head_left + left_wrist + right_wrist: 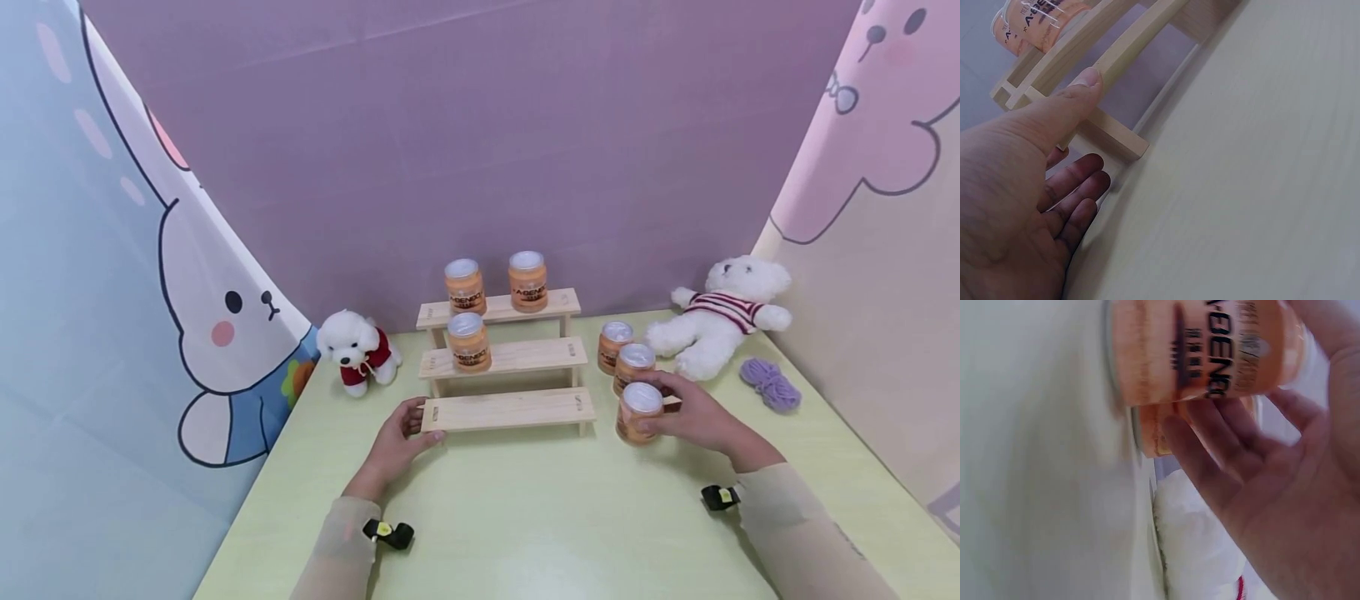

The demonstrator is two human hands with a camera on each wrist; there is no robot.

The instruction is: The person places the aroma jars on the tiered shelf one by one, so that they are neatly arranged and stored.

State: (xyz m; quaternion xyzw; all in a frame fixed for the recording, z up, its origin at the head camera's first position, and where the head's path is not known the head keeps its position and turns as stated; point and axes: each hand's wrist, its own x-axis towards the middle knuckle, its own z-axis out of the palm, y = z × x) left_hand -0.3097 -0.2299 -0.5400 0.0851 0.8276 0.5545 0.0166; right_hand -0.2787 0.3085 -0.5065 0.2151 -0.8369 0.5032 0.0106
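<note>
Your right hand is curled round the nearest can, a squat orange cylinder with a pale foil-like lid and dark lettering, standing on the smooth pale-green table just right of the rack. Your left hand lies relaxed, thumb resting on the left end of the rack's lowest step, bare light wood. Behind your can stand two more cans; beyond, three sit on the upper steps, flanked by fluffy white plush toys
</note>
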